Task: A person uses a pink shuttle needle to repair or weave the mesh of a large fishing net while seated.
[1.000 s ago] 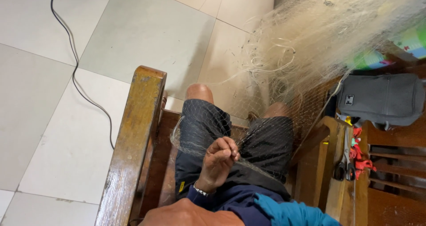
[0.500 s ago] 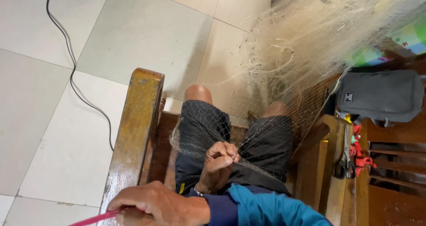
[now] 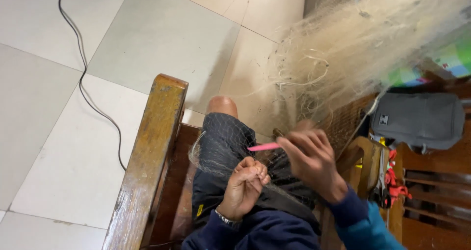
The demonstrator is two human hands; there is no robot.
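A black cable trails over the floor tiles, well left of the fingers, then comes the worn wooden armrest. The left hand has its fingers pressed together, pinching a fold of fishing net over the lap. Just right, the right hand pinches a pink netting needle, its tip pointing at that fold. It looks like mid-mending; the needle must next pass through a mesh. Far right lies a grey bag bearing a small dark label, beneath colourful packaging.

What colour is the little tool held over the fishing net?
Pink: the slim tool in the right hand, seen in the head view.
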